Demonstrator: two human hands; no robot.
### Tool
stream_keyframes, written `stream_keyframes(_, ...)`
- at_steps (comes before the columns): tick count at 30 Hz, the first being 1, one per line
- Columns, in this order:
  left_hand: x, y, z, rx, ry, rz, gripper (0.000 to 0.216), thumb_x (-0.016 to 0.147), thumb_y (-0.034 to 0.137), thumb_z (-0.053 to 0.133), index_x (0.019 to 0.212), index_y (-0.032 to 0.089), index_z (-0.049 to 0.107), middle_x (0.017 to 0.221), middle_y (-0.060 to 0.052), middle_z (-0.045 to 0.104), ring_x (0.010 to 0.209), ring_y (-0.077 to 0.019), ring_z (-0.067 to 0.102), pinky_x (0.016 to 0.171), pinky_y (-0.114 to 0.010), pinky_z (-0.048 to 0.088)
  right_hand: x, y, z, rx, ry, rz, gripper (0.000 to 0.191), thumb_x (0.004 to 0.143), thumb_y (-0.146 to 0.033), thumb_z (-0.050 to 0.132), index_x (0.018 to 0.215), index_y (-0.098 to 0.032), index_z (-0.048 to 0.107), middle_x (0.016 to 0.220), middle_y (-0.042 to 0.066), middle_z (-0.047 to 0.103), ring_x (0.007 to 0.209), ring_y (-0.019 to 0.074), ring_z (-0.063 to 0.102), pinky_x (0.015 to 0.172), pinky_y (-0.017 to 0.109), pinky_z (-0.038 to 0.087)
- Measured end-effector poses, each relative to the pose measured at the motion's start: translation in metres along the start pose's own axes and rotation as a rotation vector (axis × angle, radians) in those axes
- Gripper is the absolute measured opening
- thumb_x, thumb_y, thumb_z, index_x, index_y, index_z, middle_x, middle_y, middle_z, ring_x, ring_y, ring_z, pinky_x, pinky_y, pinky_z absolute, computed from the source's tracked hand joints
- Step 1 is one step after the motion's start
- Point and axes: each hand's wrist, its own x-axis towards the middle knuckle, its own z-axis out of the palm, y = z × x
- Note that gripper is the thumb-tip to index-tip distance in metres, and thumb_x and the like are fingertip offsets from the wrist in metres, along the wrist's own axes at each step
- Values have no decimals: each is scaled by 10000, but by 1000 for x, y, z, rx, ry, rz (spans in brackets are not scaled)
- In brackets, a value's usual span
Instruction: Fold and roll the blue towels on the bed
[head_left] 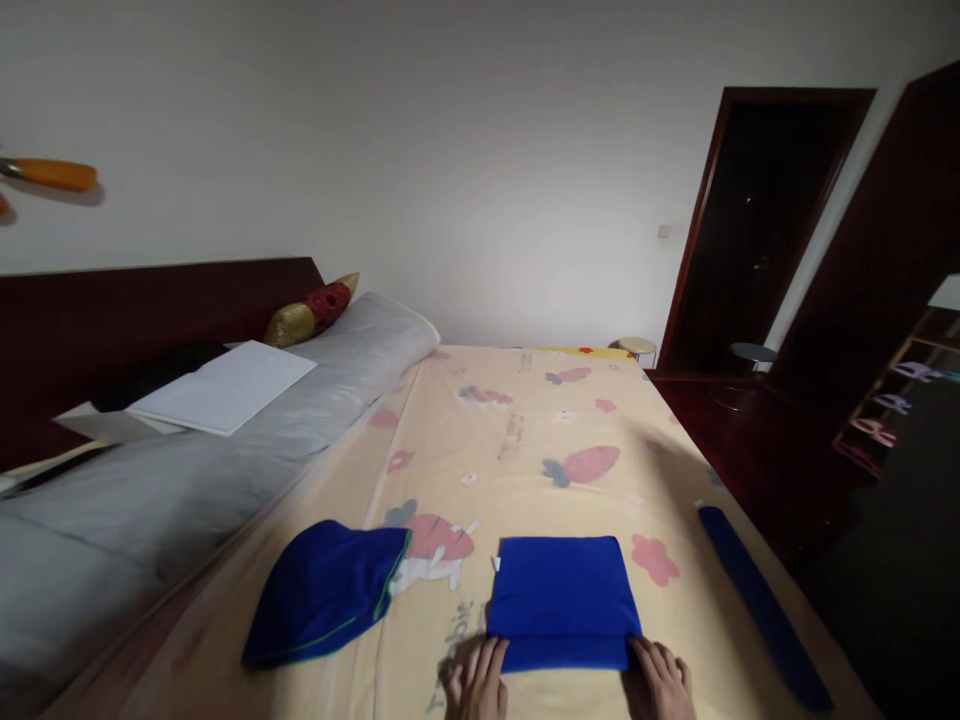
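Observation:
A blue cloth (561, 585) lies flat as a rectangle on the bed sheet, with a strip turned over along its near edge and a small white tag at its left side. My left hand (478, 680) is closed on the near left corner of that strip. At the near right corner, my right hand (663, 680) grips the strip the same way; both thumbs are mostly hidden. To the left lies a rumpled blue cloth piece with green edge stitching (326, 595). A narrow blue cloth strip, folded or rolled (761, 605), lies along the bed's right side.
The bed sheet (517, 490) has carrot and flower prints. Long grey bedding (285, 450) runs along the left, with a white flat board (229, 385) and a red-gold cushion (322, 308) on it. Stools (752, 352) and a shoe rack (885, 420) stand right of the bed.

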Motion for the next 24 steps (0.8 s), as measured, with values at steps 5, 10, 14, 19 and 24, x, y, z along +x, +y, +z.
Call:
stream_keyframes(5, 32, 2, -44, -120, -192, -28, 463, 701, 80, 444, 1033, 305, 675, 1115, 21, 720, 1166, -166, 563, 1070, -386, 304, 38, -5, -48, 197, -262, 3, 238, 838, -306, 458, 987, -287, 642, 985, 7, 694, 957, 205, 572, 860, 342, 379)
stream_keyframes(10, 42, 13, -48, -22, -278, -148, 386, 746, 86, 436, 982, 242, 699, 1083, -34, 736, 1209, -212, 552, 1101, -434, 281, 50, -17, -57, 137, -348, 106, 244, 814, -235, 427, 855, -241, 668, 1036, 46, 689, 968, 238, 564, 870, 387, 383)
stream_keyframes(14, 29, 44, -17, -6, -192, -93, 463, 797, 127, 430, 1204, 235, 622, 1328, -77, 623, 1298, -258, 488, 1114, -483, 300, 42, -49, -30, 55, -196, 67, 306, 765, -192, 490, 1024, -238, 646, 1096, 74, 675, 1026, 259, 567, 942, 428, 355)
stream_keyframes(19, 15, 69, 8, -117, -141, 372, 519, 855, 159, 396, 1336, 336, 480, 1324, 29, 629, 1209, -133, 563, 1057, -333, 416, 35, -79, -8, 199, -218, -190, 403, 833, -249, 497, 1229, -307, 540, 1184, 4, 670, 1095, 195, 590, 1006, 371, 343)
stream_keyframes(24, 15, 6, -9, -16, 48, 298, 404, 916, 325, 398, 1302, 337, 516, 1272, 34, 664, 1171, -126, 584, 1003, -322, 428, 23, -23, -23, 92, -176, -75, 393, 923, -375, 401, 1301, -310, 492, 1279, 16, 634, 1168, 219, 568, 989, 424, 366)
